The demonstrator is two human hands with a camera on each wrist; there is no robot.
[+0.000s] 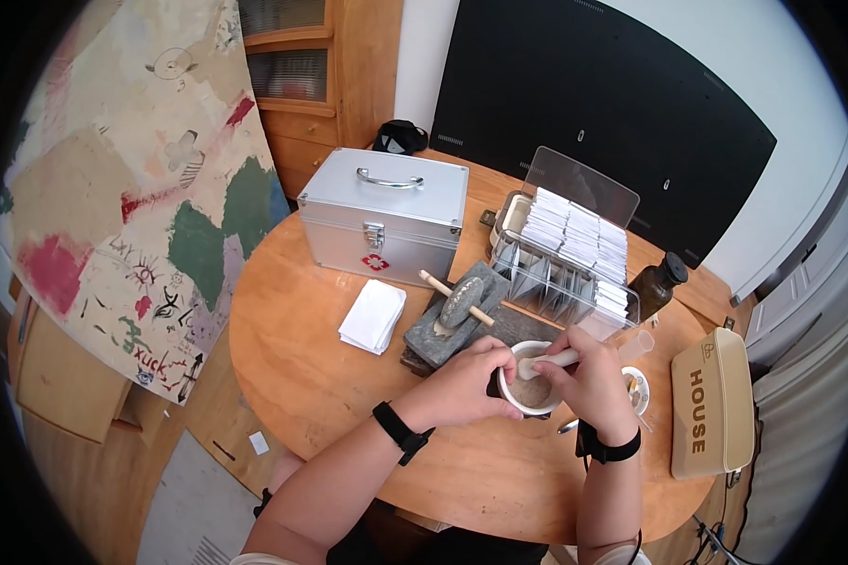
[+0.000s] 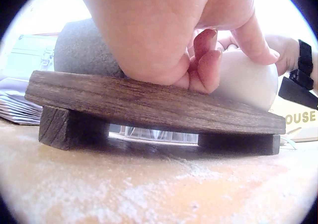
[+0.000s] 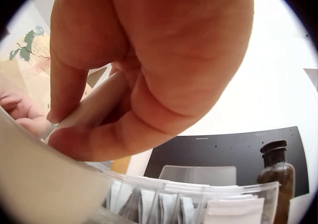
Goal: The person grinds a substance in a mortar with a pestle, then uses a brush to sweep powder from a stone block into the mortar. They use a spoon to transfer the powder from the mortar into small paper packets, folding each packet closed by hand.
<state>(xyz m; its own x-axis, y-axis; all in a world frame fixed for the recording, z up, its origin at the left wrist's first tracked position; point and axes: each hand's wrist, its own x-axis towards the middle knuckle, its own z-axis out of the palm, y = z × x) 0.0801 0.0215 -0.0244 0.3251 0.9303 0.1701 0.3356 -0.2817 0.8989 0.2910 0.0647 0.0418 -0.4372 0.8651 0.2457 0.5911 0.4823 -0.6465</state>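
A white mortar (image 1: pixel 537 411) with brownish powder inside stands on a low dark wooden board (image 2: pixel 154 105). My left hand (image 1: pixel 476 379) grips the mortar by its left side, with the thumb at the near rim and fingers round the far side. The left wrist view has the thumb lying on the mortar's white wall (image 2: pixel 248 80). From the right, my right hand (image 1: pixel 592 381) holds a pale pestle (image 1: pixel 558 361) between thumb and fingers, its head down in the mortar. In the right wrist view the pestle's handle (image 3: pixel 97 102) slants through that grip.
Left of the mortar sits a grey stone grinder (image 1: pixel 424 341) with a wooden-handled wheel. Behind are white papers (image 1: pixel 372 315), a silver case (image 1: pixel 382 212), a clear box of packets (image 1: pixel 575 235) and a dark bottle (image 1: pixel 660 282). A small dish (image 1: pixel 643 400) and "HOUSE" bin (image 1: pixel 711 405) stand right.
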